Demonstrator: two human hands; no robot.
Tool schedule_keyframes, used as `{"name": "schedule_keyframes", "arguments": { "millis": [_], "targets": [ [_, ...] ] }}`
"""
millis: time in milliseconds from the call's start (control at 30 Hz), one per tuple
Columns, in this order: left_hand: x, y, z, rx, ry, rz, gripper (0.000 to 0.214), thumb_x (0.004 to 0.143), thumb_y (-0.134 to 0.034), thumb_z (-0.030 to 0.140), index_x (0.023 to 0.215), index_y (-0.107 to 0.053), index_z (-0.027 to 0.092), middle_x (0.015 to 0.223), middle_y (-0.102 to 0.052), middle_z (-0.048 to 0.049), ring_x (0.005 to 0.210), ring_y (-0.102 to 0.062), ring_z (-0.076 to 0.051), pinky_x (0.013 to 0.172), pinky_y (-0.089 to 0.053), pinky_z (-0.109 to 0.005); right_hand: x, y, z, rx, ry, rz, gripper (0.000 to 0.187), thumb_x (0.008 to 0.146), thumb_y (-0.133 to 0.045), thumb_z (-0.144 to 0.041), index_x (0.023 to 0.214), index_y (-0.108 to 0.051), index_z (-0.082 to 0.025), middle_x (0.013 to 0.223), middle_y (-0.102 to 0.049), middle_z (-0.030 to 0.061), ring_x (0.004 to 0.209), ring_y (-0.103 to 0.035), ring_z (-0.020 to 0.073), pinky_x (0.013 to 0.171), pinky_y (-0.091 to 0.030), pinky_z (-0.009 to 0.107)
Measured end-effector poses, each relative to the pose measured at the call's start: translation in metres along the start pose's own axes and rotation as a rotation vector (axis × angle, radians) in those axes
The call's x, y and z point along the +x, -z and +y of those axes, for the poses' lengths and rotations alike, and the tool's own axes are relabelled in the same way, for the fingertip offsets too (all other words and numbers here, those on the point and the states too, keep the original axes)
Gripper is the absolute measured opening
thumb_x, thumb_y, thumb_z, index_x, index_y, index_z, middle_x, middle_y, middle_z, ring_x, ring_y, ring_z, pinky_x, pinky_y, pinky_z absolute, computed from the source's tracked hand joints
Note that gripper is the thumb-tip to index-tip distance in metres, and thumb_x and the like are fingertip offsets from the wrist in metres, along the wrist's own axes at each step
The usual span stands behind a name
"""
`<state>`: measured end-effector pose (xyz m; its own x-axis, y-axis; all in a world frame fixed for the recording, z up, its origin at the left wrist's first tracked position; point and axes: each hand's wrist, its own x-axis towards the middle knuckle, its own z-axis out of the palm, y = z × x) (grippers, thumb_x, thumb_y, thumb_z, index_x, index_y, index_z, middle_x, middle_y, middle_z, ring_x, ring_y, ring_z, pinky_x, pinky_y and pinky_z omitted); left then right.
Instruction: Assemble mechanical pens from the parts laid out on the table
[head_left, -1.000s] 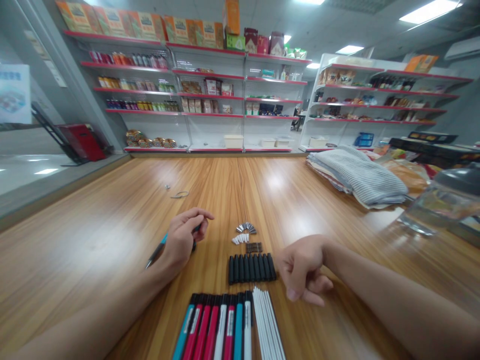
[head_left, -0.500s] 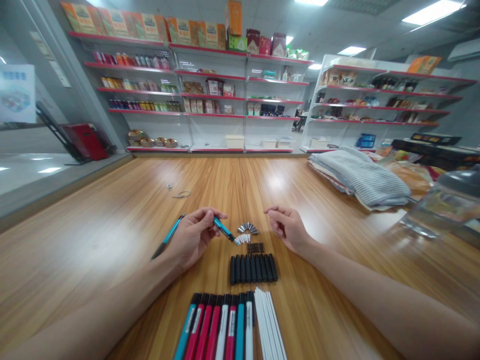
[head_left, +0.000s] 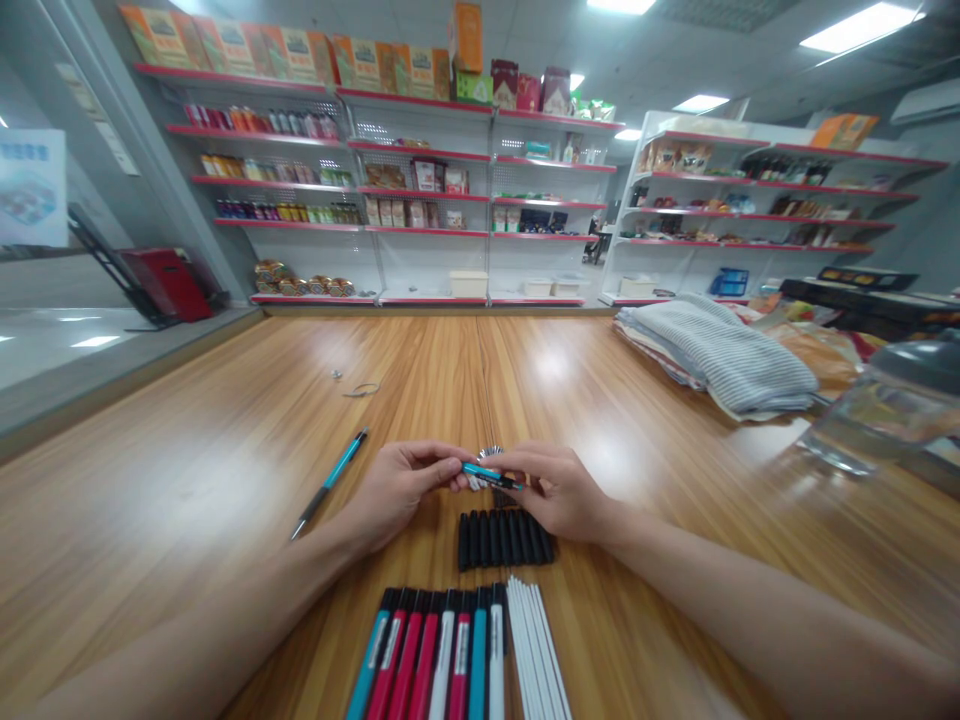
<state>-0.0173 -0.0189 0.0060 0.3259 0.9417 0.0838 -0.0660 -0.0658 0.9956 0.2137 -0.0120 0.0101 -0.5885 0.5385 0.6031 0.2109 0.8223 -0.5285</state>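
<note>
L hand (head_left: pixel 397 487) & R hand (head_left: pixel 553 490) both pinched tight on teal pen part (head_left: pixel 491 476), held just far of black caps (head_left: pixel 504 540); a slip drops it on the caps, scattering the row, w/ loose pen (head_left: pixel 328 483) off left.

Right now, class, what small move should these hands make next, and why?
Probably press the teal-and-black pen parts together: the left hand and right hand pinch them from opposite ends, and a finished-looking teal pen lies nearby.
</note>
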Motion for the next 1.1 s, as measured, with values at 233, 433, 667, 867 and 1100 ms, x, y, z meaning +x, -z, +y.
{"name": "schedule_keyframes", "arguments": {
  "millis": [233, 433, 667, 867, 1100],
  "targets": [
    [0.000, -0.002, 0.004, 0.043, -0.020, -0.024, 0.019, 0.082, -0.066, 0.028, 0.094, -0.069, 0.014, 0.080, -0.069, -0.0037, 0.075, -0.061, -0.011, 0.072, -0.047, -0.022, 0.000, -0.005, -0.001, 0.042, -0.026, 0.092, 0.023, 0.088, -0.059, -0.021, 0.109, -0.067, -0.023, 0.096, -0.069, 0.0055, 0.084, -0.063, 0.0147, 0.074, -0.052, 0.028],
    [-0.001, -0.006, 0.009, 0.136, -0.015, -0.046, 0.019, 0.082, -0.065, 0.029, 0.094, -0.068, 0.014, 0.080, -0.069, -0.0038, 0.074, -0.060, -0.012, 0.071, -0.046, -0.023, 0.000, -0.007, 0.006, 0.149, -0.321, 0.227, 0.017, 0.087, -0.061, -0.033, 0.099, -0.069, -0.023, 0.081, -0.072, 0.0016, 0.068, -0.066, 0.0130, 0.058, -0.050, 0.023],
    [-0.002, -0.007, 0.005, 0.154, -0.006, -0.028, 0.020, 0.082, -0.064, 0.030, 0.094, -0.065, 0.014, 0.076, -0.066, -0.0023, 0.069, -0.058, -0.012, 0.066, -0.045, -0.023, 0.003, -0.007, 0.004, 0.265, -0.413, 0.289, 0.019, 0.084, -0.065, -0.035, 0.094, -0.068, -0.019, 0.074, -0.072, 0.0017, 0.064, -0.066, 0.0127, 0.054, -0.048, 0.021],
    [-0.002, -0.007, 0.005, 0.157, 0.000, -0.027, 0.021, 0.082, -0.064, 0.031, 0.094, -0.065, 0.014, 0.073, -0.065, -0.0016, 0.066, -0.057, -0.012, 0.064, -0.045, -0.023, 0.003, -0.007, 0.005, 0.343, -0.428, 0.314, 0.022, 0.085, -0.063, -0.036, 0.094, -0.065, -0.016, 0.073, -0.071, 0.0028, 0.060, -0.062, 0.0111, 0.054, -0.047, 0.021],
    [-0.002, -0.010, 0.009, 0.205, -0.009, -0.001, 0.019, 0.080, -0.066, 0.032, 0.087, -0.068, 0.014, 0.073, -0.067, -0.0029, 0.064, -0.058, -0.012, 0.061, -0.045, -0.023, 0.002, -0.005, 0.009, 0.256, -0.450, 0.470, 0.028, 0.092, -0.051, -0.042, 0.082, -0.057, -0.016, 0.072, -0.068, 0.0028, 0.047, -0.050, 0.0067, 0.041, -0.039, 0.018]
  ]
}}
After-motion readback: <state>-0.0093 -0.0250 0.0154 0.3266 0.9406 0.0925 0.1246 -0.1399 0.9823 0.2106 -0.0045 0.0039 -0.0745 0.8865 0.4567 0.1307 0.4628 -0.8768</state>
